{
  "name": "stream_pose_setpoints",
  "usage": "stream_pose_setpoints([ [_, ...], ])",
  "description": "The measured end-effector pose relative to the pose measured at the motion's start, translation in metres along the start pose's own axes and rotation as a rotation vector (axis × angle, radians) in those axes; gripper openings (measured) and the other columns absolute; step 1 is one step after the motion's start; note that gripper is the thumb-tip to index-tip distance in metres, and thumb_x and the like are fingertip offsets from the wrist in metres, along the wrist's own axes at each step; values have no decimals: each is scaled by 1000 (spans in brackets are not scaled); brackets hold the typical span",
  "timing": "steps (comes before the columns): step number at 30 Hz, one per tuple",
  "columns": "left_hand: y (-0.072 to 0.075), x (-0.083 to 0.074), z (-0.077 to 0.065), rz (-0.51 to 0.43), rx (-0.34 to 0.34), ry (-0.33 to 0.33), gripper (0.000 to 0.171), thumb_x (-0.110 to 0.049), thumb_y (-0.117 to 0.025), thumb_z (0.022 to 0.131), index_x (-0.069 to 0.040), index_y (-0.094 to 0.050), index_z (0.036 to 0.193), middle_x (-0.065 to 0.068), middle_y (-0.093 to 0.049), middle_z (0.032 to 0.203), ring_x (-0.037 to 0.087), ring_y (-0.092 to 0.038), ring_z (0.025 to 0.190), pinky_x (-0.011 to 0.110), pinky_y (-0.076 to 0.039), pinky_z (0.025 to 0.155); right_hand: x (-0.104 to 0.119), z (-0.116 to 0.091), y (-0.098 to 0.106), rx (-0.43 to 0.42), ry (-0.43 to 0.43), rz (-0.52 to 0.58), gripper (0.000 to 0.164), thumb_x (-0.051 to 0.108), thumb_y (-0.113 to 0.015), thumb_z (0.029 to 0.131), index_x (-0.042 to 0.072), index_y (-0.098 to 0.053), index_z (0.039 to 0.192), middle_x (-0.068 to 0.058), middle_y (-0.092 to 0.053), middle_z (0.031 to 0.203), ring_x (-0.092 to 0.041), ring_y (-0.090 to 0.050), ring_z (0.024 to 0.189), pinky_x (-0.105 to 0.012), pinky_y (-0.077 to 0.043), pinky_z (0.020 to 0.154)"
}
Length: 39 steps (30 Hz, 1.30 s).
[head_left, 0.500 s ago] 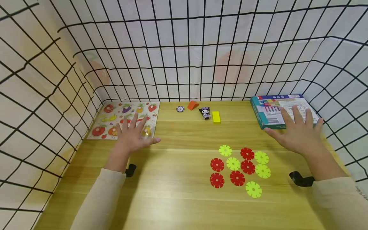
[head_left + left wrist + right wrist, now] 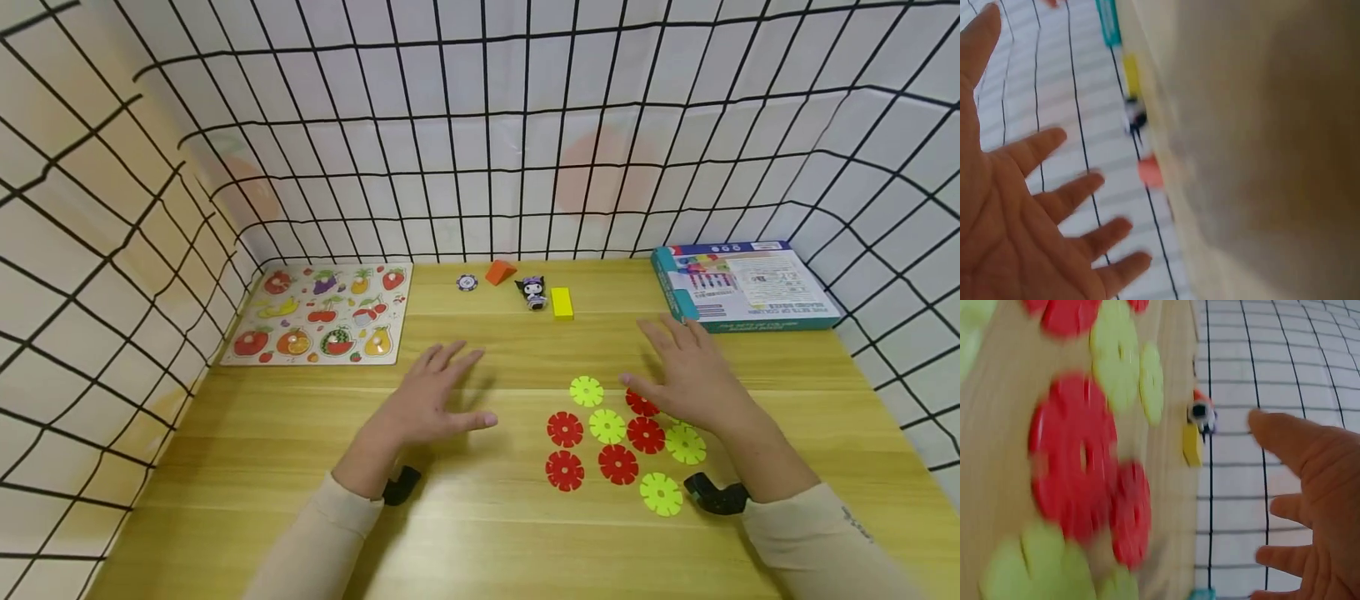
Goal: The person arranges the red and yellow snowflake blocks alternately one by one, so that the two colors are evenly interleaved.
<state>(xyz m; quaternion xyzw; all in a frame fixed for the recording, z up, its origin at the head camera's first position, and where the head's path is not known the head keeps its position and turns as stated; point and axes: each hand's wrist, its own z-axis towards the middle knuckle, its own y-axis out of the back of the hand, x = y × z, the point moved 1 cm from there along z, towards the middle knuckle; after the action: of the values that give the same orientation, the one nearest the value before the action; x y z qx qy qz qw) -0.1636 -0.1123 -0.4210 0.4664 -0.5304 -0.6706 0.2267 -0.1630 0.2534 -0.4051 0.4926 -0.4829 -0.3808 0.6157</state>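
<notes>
My left hand (image 2: 423, 407) hovers over the wooden table left of the discs, fingers spread and holding nothing; its palm also fills the left side of the left wrist view. Above the far right discs is my right hand (image 2: 693, 379), thumb and fingers apart, with nothing in its grasp. Flat notched discs lie in a loose group: several red ones, such as a red disc (image 2: 565, 429), and several yellow-green ones, such as a yellow-green disc (image 2: 662, 494). The right hand partly covers a red disc (image 2: 641, 403) and hides another yellow-green one.
A fruit puzzle board (image 2: 360, 312) lies at the back left. Along the back sit a poker chip (image 2: 467, 282), an orange wedge block (image 2: 500, 272), a small figurine (image 2: 533, 293) and a yellow block (image 2: 562, 304). A boxed set (image 2: 750, 287) lies back right. Black wire mesh (image 2: 487, 112) surrounds the table.
Both hands have moved inward: the left from the puzzle board toward the table's middle, the right from the box to above the discs. The discs stay in place.
</notes>
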Motion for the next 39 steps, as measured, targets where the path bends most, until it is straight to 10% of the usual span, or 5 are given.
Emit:
stream_pose_setpoints([
  [13, -49, -66, 37, -159, 151, -179, 51, -53, -65, 79, -25, -60, 121, -6, -54, 107, 10, -45, 95, 27, -41, 81, 40, 20, -29, 266, -21, 181, 59, 44, -72, 76, 13, -57, 124, -14, -51, 114, -32, -45, 101, -51, -43, 81],
  [39, -72, -80, 47, -256, 99, 21, 45, -45, -74, 74, -23, -61, 112, -9, -49, 99, 11, -37, 93, 29, -28, 76, 39, 23, -44, 291, -33, 357, 41, 26, -77, 75, 13, -53, 105, -4, -49, 89, -22, -43, 85, -34, -39, 71],
])
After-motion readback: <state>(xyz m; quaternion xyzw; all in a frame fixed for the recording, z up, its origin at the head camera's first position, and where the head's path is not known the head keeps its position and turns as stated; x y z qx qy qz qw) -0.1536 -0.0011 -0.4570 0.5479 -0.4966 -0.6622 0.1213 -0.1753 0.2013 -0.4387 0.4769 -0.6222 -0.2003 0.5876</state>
